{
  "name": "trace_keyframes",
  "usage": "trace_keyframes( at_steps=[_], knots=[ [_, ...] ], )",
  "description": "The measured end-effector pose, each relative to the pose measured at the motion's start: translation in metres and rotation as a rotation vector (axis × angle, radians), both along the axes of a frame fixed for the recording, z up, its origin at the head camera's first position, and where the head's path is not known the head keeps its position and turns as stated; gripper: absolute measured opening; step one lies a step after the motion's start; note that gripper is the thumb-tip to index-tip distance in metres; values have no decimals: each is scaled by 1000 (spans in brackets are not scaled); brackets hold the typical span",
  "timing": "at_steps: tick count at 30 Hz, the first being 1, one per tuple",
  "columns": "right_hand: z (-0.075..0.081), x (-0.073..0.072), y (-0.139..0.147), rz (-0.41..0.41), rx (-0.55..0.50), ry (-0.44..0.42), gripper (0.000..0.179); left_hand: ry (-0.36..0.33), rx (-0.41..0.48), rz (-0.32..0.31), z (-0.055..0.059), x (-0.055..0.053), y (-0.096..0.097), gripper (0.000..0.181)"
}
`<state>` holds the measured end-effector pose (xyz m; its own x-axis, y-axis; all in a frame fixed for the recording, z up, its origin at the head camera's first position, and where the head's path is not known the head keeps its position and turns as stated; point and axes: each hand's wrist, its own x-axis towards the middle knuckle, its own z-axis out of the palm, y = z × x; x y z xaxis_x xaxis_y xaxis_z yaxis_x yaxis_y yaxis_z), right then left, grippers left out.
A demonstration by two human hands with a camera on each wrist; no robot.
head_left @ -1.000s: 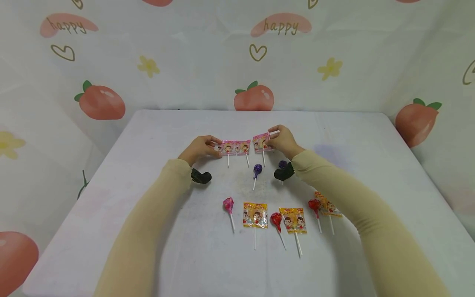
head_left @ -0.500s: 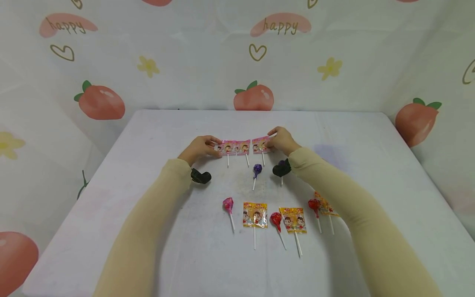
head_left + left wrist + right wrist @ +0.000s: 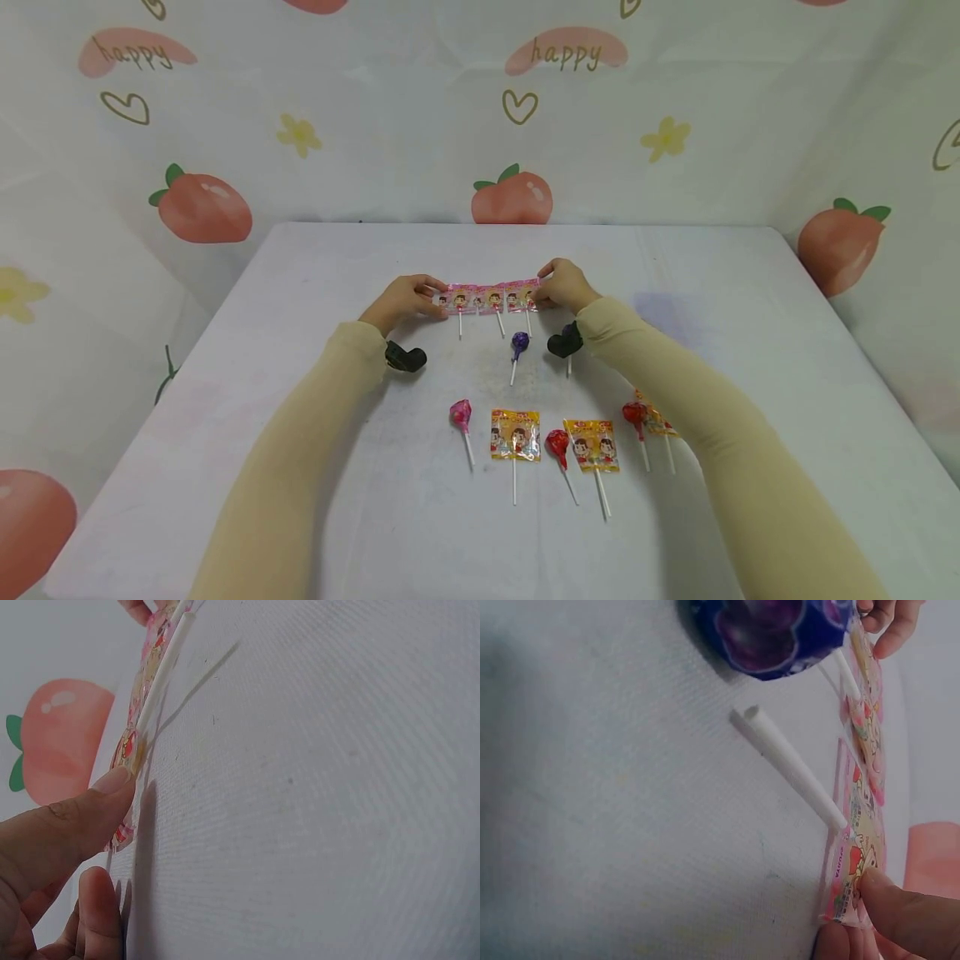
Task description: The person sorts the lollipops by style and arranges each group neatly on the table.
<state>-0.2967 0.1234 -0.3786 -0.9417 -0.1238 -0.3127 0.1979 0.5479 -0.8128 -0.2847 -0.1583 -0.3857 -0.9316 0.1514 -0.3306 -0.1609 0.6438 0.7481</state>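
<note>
Currently, your bench (image 3: 705,258) carries other lollipops between you and the row in hand. A purple lollipop (image 3: 520,342) lies just in front of that row; a second purple lollipop (image 3: 569,367) lies to its right, its head mostly masked by the black wrist mount (image 3: 564,342). Nearer you, from left to right, locate a pink ball lollipop (image 3: 461,413), a yellow packet (image 3: 515,435), a red lollipop (image 3: 557,442), a second yellow packet (image 3: 594,446), a second red lollipop (image 3: 634,412) and a third yellow packet (image 3: 660,423). Your right sleeve (image 3: 697,408) covers part of the third yellow packet.

The left pink packet (image 3: 460,297), middle pink packet (image 3: 491,297) and right pink packet (image 3: 521,296) form a row toward the far side. Each is a glossy wrapper printed with cartoon faces, its white stick pointing toward you; the right one's stick shows a hollow end. Whether adjoining edges touch cannot be confirmed.

Left grip (image 3: 402,300): thumb and fingers pinch the left pink packet's outer end. Right grip (image 3: 567,286): thumb and fingers pinch the right pink packet's outer end.
</note>
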Motion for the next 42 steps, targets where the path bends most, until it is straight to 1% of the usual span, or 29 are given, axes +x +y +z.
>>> trace_keyframes(
  at_steps=[6, 14, 19, 25, 30, 33, 36, 38, 40, 42],
  knots=[
    [1, 1, 0, 4, 13, -1, 44, -4, 10, 6, 1, 0, 0, 52],
    [6, 2, -2, -8, 70, 0, 41, 5, -11, -8, 1, 1, 0, 53],
    [6, 2, -2, -10, 77, -5, 40, 7, -13, -9, 1, -1, 0, 52],
    [5, 0, -2, -13, 90, 3, 38, 16, -30, -23, 1, -2, -1, 52],
    [4, 1, -3, -8, 79, -3, 40, 12, -21, -18, -1, -1, -2, 52],
    [5, 1, -1, 3, 54, -17, 41, 9, -13, -10, -2, -1, -2, 52],
    [11, 1, 1, 4, 16, -45, 42, 9, -14, -7, -2, -1, -2, 51],
    [20, 2, 2, -1, -37, -60, 45, 10, -16, -7, -3, -2, -2, 51],
    [31, 3, 4, -15, -119, -64, 47, 14, -14, -7, -3, -2, -2, 51],
    [43, 6, 8, -16, -217, -49, 49, 20, -9, -4, -3, -2, -2, 51]
  ],
)
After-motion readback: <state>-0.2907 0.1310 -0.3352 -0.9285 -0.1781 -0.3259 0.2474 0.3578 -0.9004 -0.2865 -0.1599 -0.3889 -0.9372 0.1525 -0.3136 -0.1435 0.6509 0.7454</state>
